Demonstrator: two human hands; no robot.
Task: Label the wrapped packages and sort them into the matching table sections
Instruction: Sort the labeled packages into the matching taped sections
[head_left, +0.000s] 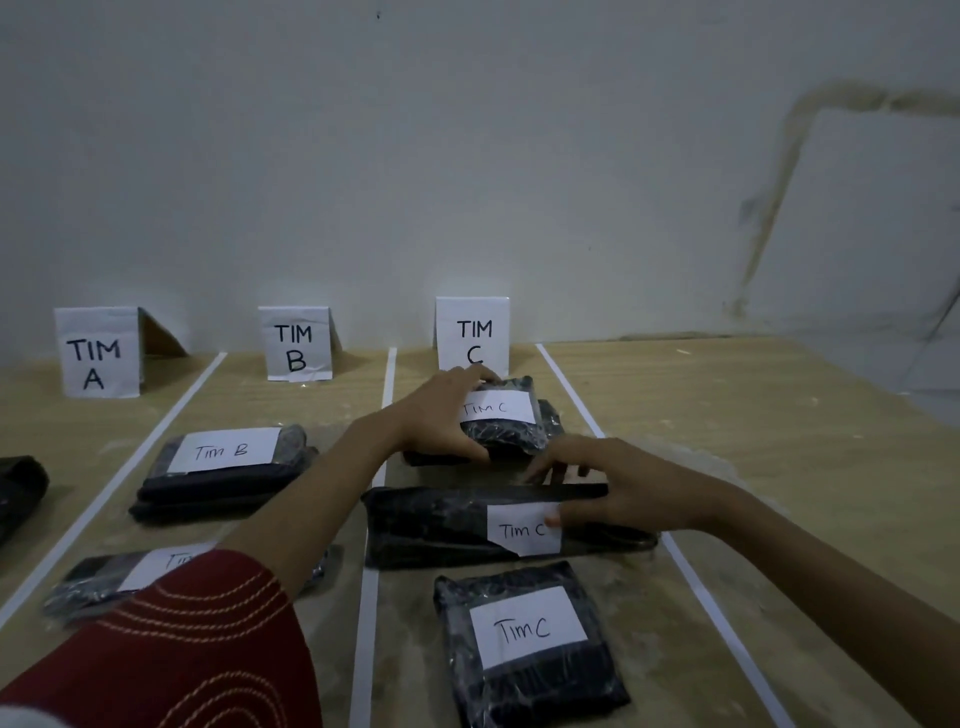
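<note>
A small black wrapped package (501, 431) with a white "Tim C" label lies on top of another dark package (551, 415) in the far part of the Tim C section. My left hand (441, 415) grips the small package's left side, thumb at its near edge and fingers over its far edge. My right hand (608, 483) hovers just right of it with fingers spread, above the far edge of a long black "Tim C" package (431, 525). A third "Tim C" package (530, 644) lies nearest me. The "TIM C" sign (472, 332) stands at the back.
White tape strips (387, 384) divide the wooden table (753, 441) into sections. "TIM A" (96, 353) and "TIM B" (296, 343) signs stand at the back. Two "Tim B" packages (223, 473) lie in the middle section, one (98, 582) partly under my sleeve. A black package (18, 493) sits far left.
</note>
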